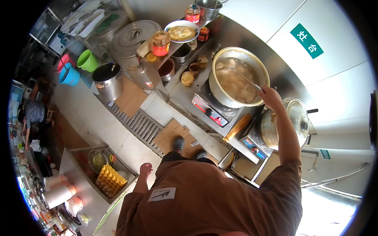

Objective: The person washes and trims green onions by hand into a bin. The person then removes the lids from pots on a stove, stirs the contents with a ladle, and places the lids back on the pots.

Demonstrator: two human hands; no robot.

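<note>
My right hand grips the dark end of a long-handled metal ladle. The ladle slants across a large pot, its far end dipping among pale pieces in cloudy broth. What shape that end has is partly hidden by the liquid. Under the pot is a portable gas stove with a black knob. My left hand hangs beside my body, fingers curled in and nothing visible in them.
A lidded pot stands on a second stove to the right. Left of the broth are a plate of food and a jar. A steel stockpot is on the floor. Another person is at far left.
</note>
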